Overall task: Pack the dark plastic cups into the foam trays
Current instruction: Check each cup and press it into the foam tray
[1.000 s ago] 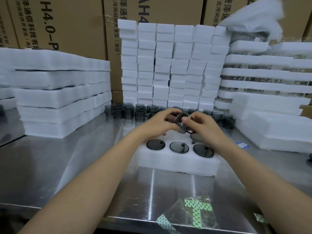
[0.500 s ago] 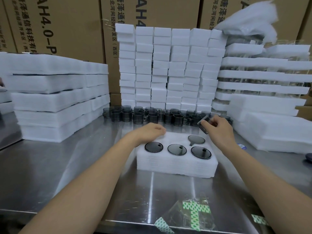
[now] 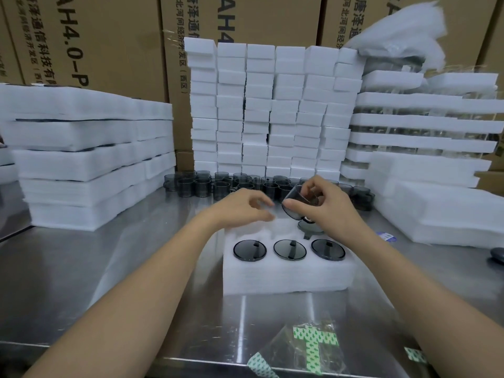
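Note:
A white foam tray (image 3: 289, 276) lies on the steel table in front of me. Three dark cups (image 3: 289, 249) fill its near row of holes, and another cup (image 3: 309, 227) sits in the far right hole. My right hand (image 3: 324, 205) grips a dark cup (image 3: 297, 200), tilted, above the tray's far row. My left hand (image 3: 240, 207) hovers over the tray's far left part with fingers apart and nothing in it. A row of several loose dark cups (image 3: 218, 185) stands behind the tray.
Stacks of white foam blocks (image 3: 270, 110) rise behind the cups. Foam sheet piles stand at the left (image 3: 90, 156) and right (image 3: 431, 170). Cardboard boxes (image 3: 109, 39) line the back. A clear bag with green tape (image 3: 311, 347) lies at the table's front edge.
My right hand brought a cup from the back row leftward over the tray's far row. My left hand lifted off the foam and opened its fingers.

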